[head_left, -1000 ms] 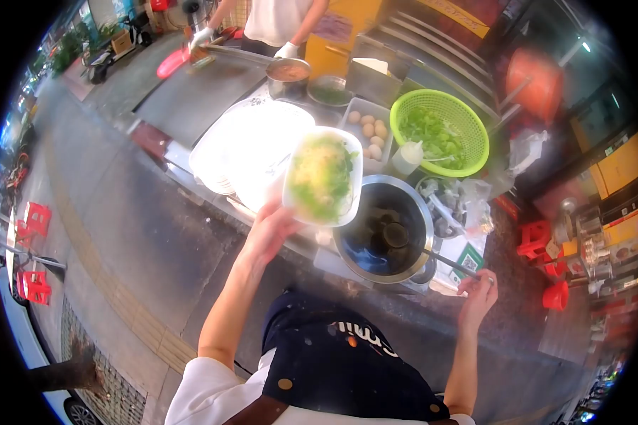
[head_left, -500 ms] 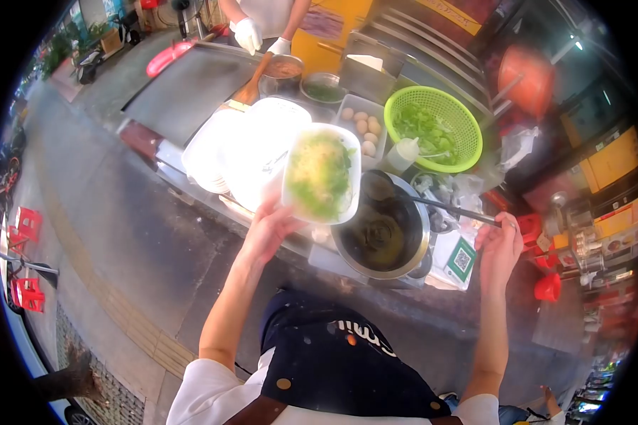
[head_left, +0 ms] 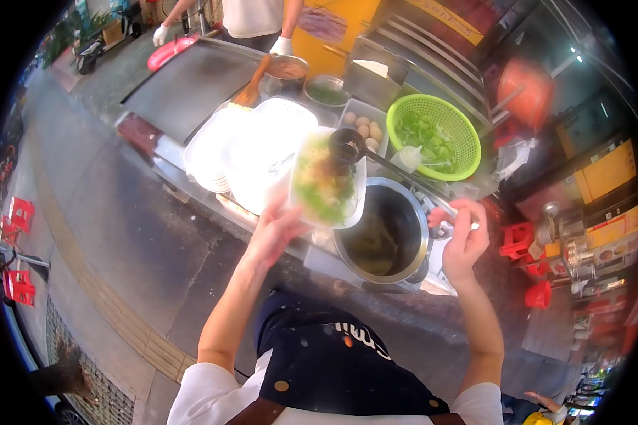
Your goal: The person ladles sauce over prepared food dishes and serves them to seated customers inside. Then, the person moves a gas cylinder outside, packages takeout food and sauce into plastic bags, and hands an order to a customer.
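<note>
My left hand [head_left: 280, 230] grips the near left edge of a white takeout container [head_left: 359, 202] holding green leaves and yellowish food. My right hand [head_left: 464, 234] is closed round the handle of a black ladle [head_left: 347, 146], whose bowl is over the container's far right part. Whether liquid is running out of the ladle cannot be made out. Just right of the container stands a metal pot [head_left: 422, 244] with dark liquid in it. Beyond the container, eggs [head_left: 363, 126] lie in a clear tray, beside a squeeze bottle [head_left: 406, 157].
White containers [head_left: 216, 152] are stacked at left. A green basket [head_left: 468, 131] of lettuce stands at right. Behind are a pot of reddish food [head_left: 288, 69], a bowl of chopped greens [head_left: 326, 92] and a flat griddle [head_left: 191, 78]. A gloved co-worker [head_left: 255, 18] stands across the cart.
The ladle has moved from over the pot up and left to the container, my right hand shifting left with it. The container moved slightly right. The co-worker's gloved hand swung left.
</note>
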